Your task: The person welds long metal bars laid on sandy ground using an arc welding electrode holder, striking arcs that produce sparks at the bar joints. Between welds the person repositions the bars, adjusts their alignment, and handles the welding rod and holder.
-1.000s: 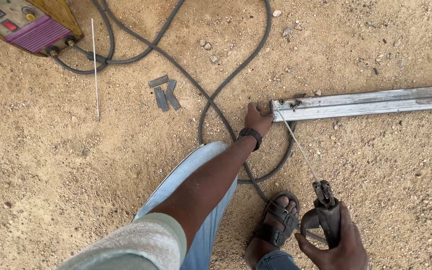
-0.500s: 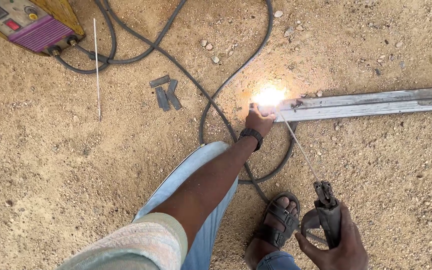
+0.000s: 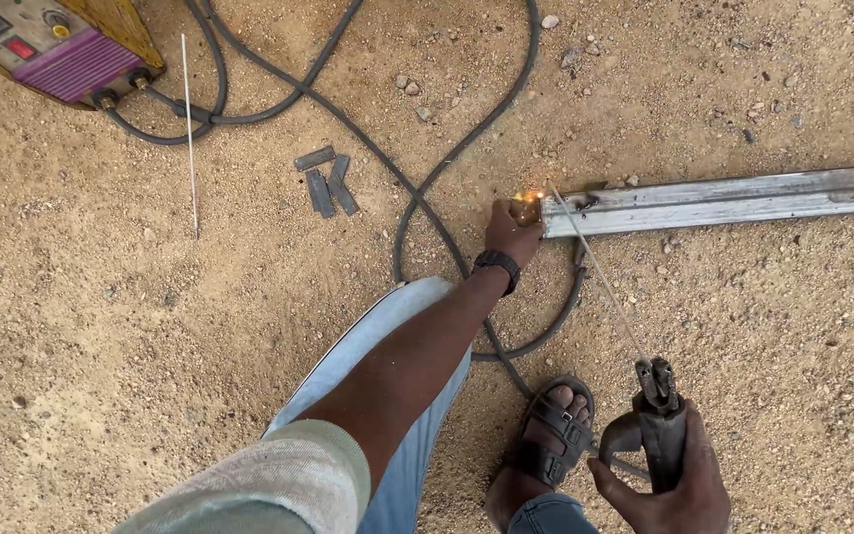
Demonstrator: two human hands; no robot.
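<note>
My left hand [image 3: 511, 229] reaches out over my knee and grips a small metal piece [image 3: 527, 208] against the left end of a long grey steel bar [image 3: 724, 201] lying on the sandy ground. A small orange glow sits at that joint. My right hand [image 3: 666, 485] at the bottom edge is closed round a black electrode holder [image 3: 656, 420]. Its thin welding rod [image 3: 595, 272] slants up to the glowing joint. A dark watch is on my left wrist.
A yellow and purple welding machine [image 3: 56, 49] stands at the top left, with black cables [image 3: 427, 173] looping across the sand. A spare rod [image 3: 190, 133] and several short flat metal pieces [image 3: 326, 183] lie nearby. My sandalled foot [image 3: 544, 445] rests below the bar.
The bright arc flash seen half a second ago has faded to a small orange glow. Both hands stay where they were.
</note>
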